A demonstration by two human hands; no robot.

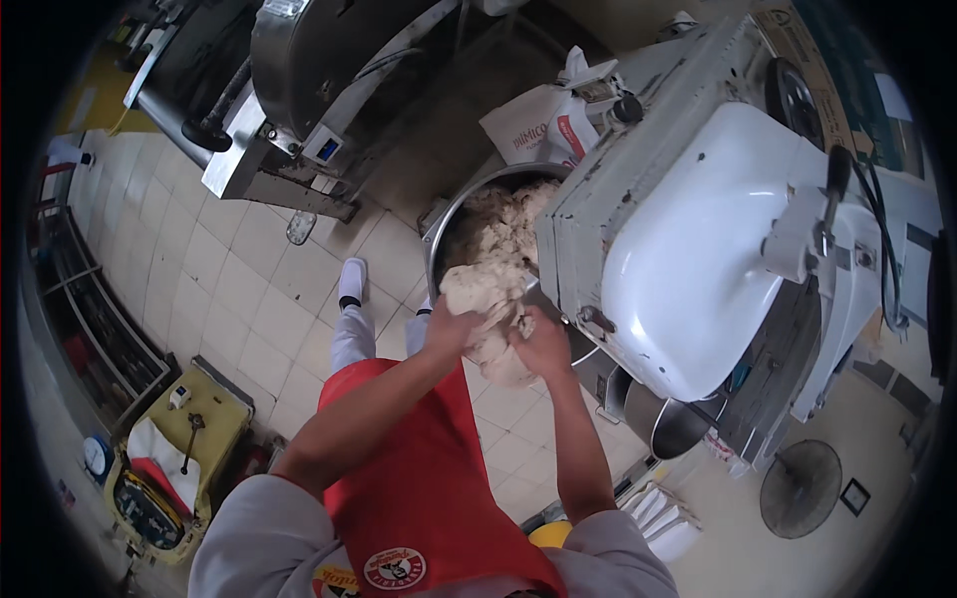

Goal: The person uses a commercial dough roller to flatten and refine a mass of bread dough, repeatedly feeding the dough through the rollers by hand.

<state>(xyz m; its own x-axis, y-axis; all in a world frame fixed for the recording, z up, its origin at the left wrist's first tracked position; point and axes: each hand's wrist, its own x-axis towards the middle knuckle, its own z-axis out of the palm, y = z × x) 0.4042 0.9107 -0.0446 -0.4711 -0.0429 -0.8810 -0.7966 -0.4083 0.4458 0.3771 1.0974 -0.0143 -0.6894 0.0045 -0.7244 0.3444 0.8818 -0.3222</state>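
Observation:
A large metal mixing bowl (436, 234) holds a mass of pale, lumpy dough (503, 224). A thick piece of this dough hangs over the near rim toward me. My left hand (456, 331) grips that piece on its left side, with the fingers sunk into it. On the other side, my right hand (543, 344) is closed on the same dough, its fingertips partly hidden. The dough sags below and between both hands and seems to join the mass in the bowl.
A large mixer with a white cover (688, 259) stands close on the right, overhanging the bowl. Flour sacks (533, 125) lie behind it. Below the mixer is an empty metal bowl (673, 424). Another machine (299, 110) stands at the far left, and a yellow-topped cart (189, 419) at the near left.

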